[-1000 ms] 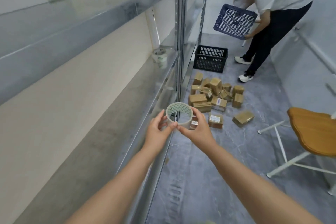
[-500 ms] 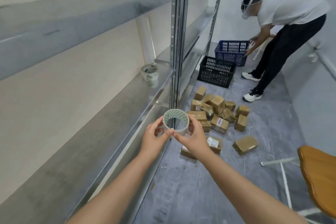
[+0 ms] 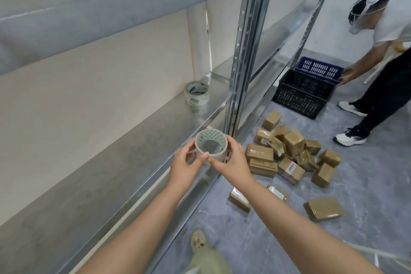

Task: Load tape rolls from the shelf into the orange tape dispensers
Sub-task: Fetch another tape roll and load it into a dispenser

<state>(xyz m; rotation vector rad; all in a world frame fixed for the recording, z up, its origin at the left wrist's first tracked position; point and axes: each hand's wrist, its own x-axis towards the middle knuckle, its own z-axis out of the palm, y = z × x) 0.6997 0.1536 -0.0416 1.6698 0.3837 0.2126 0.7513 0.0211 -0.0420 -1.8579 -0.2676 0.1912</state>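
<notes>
While both hands grip it, the tape roll (image 3: 210, 146) sits just off the shelf (image 3: 124, 162) edge: left hand (image 3: 186, 165) pinching the near rim, right hand (image 3: 233, 162) cupping the far side. Spare rolls (image 3: 196, 94): stacked further along the shelf. Boxes (image 3: 289, 151): scattered on the floor. Orange dispenser: none in view. Risk: the loose end, hard to see on clear film, may stick back or tear.
</notes>
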